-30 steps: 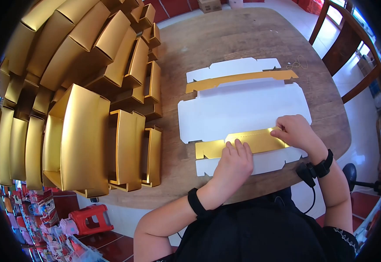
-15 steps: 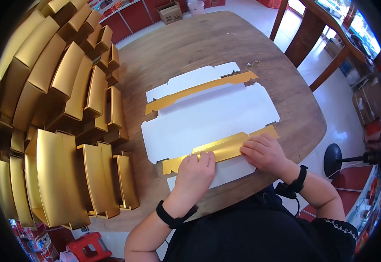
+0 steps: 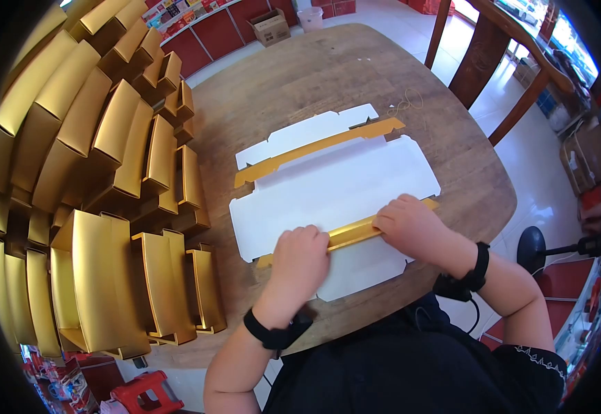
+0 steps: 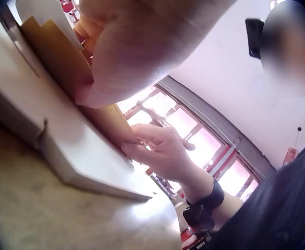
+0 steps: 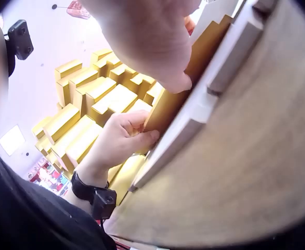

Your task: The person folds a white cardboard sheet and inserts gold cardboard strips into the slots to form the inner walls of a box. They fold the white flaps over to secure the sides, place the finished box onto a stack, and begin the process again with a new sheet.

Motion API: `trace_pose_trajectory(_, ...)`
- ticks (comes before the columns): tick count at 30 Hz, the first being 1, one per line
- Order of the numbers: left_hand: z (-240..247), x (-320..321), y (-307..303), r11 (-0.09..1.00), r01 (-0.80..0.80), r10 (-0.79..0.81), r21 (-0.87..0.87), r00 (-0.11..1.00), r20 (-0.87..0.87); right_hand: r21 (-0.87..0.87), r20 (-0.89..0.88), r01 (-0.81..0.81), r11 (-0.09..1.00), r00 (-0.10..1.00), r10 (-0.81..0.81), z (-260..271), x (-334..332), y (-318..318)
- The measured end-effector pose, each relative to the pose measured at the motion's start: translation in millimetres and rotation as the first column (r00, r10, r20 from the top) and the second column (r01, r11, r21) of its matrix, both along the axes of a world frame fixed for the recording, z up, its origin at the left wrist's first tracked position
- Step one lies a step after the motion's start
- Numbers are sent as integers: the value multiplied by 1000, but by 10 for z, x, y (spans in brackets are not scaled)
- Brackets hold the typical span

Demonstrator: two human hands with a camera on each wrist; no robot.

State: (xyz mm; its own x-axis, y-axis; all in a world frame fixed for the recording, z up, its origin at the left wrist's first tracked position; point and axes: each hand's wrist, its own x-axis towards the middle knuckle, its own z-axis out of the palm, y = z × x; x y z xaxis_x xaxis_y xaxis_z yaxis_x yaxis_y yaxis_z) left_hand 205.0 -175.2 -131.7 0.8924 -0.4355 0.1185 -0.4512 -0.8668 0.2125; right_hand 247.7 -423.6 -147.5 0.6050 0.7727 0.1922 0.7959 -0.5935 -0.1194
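Note:
A flat cardboard box blank (image 3: 335, 181), white inside with gold flaps, lies on the wooden table before the person. Its near gold flap (image 3: 353, 233) is bent up off the white panel, with a white flap below it toward the body. The left hand (image 3: 299, 259) pinches this gold flap near its left part, thumb on the side facing the body. Farther right, the right hand (image 3: 414, 229) grips the same flap. Both wrist views show thumbs pressed on the gold face, where the gold flap (image 5: 165, 110) stands tilted up; the fingers behind it are mostly hidden. The far gold flap (image 3: 321, 148) is untouched.
Stacks of folded gold boxes (image 3: 97, 276) crowd the left side, close to the left arm. A thin looped cord (image 3: 407, 103) lies on the table (image 3: 300, 69) beyond the blank. A wooden chair (image 3: 483, 58) stands at the right, a red stool (image 3: 147, 393) below left.
Fingers that lay over the gold flap now grip it, and the flap has bent up along its length. The right hand shifted left along it earlier. The head view has also turned.

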Motion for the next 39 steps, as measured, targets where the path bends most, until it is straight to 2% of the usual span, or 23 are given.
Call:
trace_pose_trajectory(1,66,117,42,1000,10,-9,4,988,-154,2,4,1,1000,1000,-1,109,144,30)
trace_pose_trajectory(2,56,240,100,997,-38,17,-67,959,-283,-170,-217,30,985,974,-67,285,311,106)
trace_pose_trajectory(3,112,344,125,997,-37,18,-65,961,-276,-337,-411,19,941,897,-165,399,410,164)
trace_pose_trajectory(5,219,506,148,982,-183,150,-46,905,-397,-315,-340,86,945,919,-197,417,496,219)
trace_pose_trajectory(6,183,512,128,977,-147,171,155,972,-160,-293,-280,147,945,932,-232,390,530,235)
trace_pose_trajectory(9,105,546,134,950,-259,291,172,937,-194,-197,-153,206,959,959,-237,186,572,198)
trace_pose_trajectory(13,87,519,122,970,-198,222,141,959,-178,-181,-103,250,951,957,-271,216,455,213)
trace_pose_trajectory(16,95,368,-95,992,85,-94,-92,990,-102,154,45,19,988,999,-27,222,70,205)
trace_pose_trajectory(17,101,309,-144,987,150,-153,-58,987,-50,267,68,-101,958,994,86,197,-138,173)
trace_pose_trajectory(19,367,135,-205,981,157,-119,-113,950,289,388,-41,-274,880,949,313,191,-454,10)
trace_pose_trajectory(20,467,79,-169,980,164,-125,-115,950,287,387,-43,-266,883,951,306,165,-545,-93)
trace_pose_trajectory(22,615,37,16,965,154,-23,-211,855,519,454,-103,-136,881,974,204,97,-687,-326)
trace_pose_trajectory(23,623,45,102,964,156,-23,-215,856,517,451,-106,-133,882,974,201,57,-721,-456)
trace_pose_trajectory(25,590,49,282,947,171,-32,-271,892,450,413,-127,118,903,989,-71,-60,-750,-689)
trace_pose_trajectory(26,461,39,368,909,150,-16,-389,945,327,413,-135,112,904,989,-61,-126,-745,-781)
trace_pose_trajectory(28,245,-4,527,898,163,-34,-408,952,304,410,-120,246,878,969,-215,-257,-674,-901)
trace_pose_trajectory(29,192,-47,569,882,194,-68,-429,955,290,413,-126,242,878,970,-208,-306,-643,-920)
trace_pose_trajectory(31,170,-136,585,890,136,-44,-436,976,214,576,-133,407,708,902,-410,-365,-607,-946)
trace_pose_trajectory(32,169,-148,573,900,129,-33,-416,973,230,564,-343,519,642,855,-389,-333,-589,-977)
trace_pose_trajectory(33,171,-158,572,911,117,-16,-395,968,249,562,-347,515,647,857,-381,-251,-541,-966)
trace_pose_trajectory(35,130,-92,607,924,92,-1,-371,971,237,639,-388,422,643,899,-204,-55,-408,-871)
trace_pose_trajectory(37,25,-92,659,935,67,14,-348,975,224,650,-291,309,694,945,-149,43,-266,-806)
trace_pose_trajectory(39,-41,-143,689,973,-71,114,-218,975,190,422,-282,96,901,959,29,76,-189,-747)
